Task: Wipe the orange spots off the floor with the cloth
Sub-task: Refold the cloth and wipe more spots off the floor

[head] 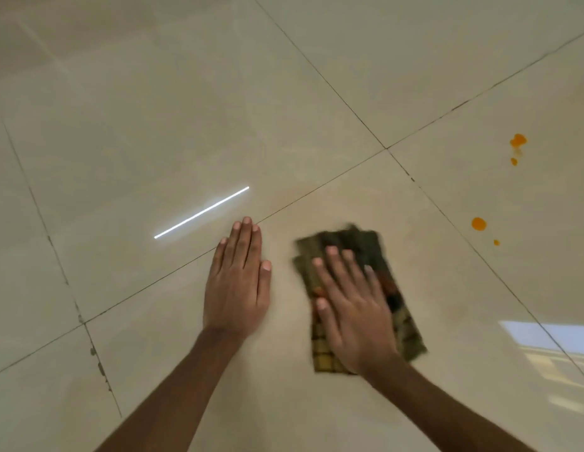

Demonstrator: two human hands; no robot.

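A folded dark green and yellow checked cloth (362,246) lies flat on the beige tiled floor (153,125). My right hand (352,308) presses on top of it, palm down, fingers spread. My left hand (238,282) rests flat on the bare floor just left of the cloth, fingers together, holding nothing. Orange spots lie to the right, apart from the cloth: a round spot (479,224) with a tiny drop (496,242) below it, and farther away a larger blot (517,140) with a small drop (513,161) under it.
Dark grout lines cross the floor, meeting at a joint (386,148) beyond the cloth. A bright strip of reflected light (202,212) shows left of my hands, and a window reflection (551,350) at the right edge.
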